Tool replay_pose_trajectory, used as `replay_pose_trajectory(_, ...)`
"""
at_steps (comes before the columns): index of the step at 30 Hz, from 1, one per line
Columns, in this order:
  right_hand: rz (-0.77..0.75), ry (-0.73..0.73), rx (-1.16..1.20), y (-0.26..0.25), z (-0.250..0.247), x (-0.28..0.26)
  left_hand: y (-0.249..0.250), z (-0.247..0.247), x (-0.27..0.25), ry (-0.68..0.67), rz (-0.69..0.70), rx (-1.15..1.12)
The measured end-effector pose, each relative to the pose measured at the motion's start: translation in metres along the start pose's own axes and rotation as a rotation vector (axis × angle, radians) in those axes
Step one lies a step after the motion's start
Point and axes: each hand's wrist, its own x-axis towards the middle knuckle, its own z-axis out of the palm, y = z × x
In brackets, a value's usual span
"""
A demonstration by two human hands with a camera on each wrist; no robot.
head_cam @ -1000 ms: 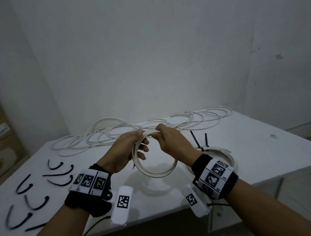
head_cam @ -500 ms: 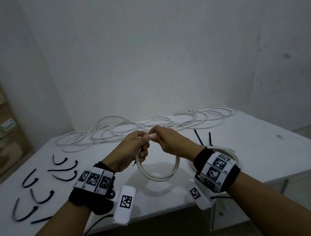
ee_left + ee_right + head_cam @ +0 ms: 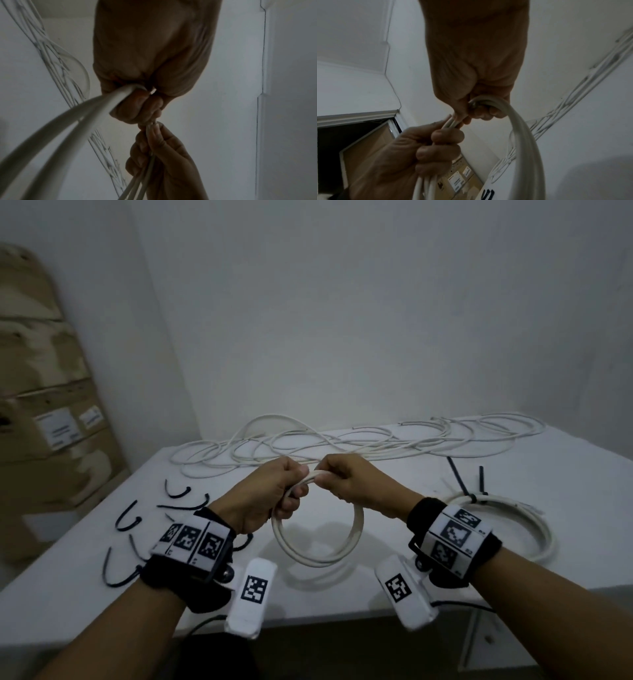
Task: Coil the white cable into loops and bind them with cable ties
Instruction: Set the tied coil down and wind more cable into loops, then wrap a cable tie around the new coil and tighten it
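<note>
White cable (image 3: 317, 556) hangs as a small coil above the desk (image 3: 376, 594), its top gripped by curled left hand (image 3: 263, 498) and right hand (image 3: 352, 484). Coiling seems finished; next, one hand must fetch a cable tie (image 3: 126, 520) at nine o'clock.

Curled fingers (image 3: 294, 501) hide the white cable's (image 3: 318, 556) gripped top.

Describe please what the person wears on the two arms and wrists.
Both forearms are bare, without sleeves. The left wrist band and the right wrist band are black straps with white panels of square black-and-white markers. Under each wrist hangs a white camera box, left and right, with one marker and a thin black cable.
</note>
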Motion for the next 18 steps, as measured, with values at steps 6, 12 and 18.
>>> replay_pose_trajectory(6, 0.037, -0.147, 0.137, -0.012, 0.043, 0.017, -0.019, -0.035, -0.024, 0.139, 0.006, 0.149)
replay_pose_trajectory(12, 0.142, -0.316, 0.399, -0.02, 0.074, 0.039, -0.037, -0.085, -0.051, 0.209, -0.053, 0.093)
replay_pose_trajectory(18, 0.296, -0.518, -0.276, 0.0, 0.117, 0.073, -0.053, -0.123, -0.068, 0.271, -0.055, 0.037)
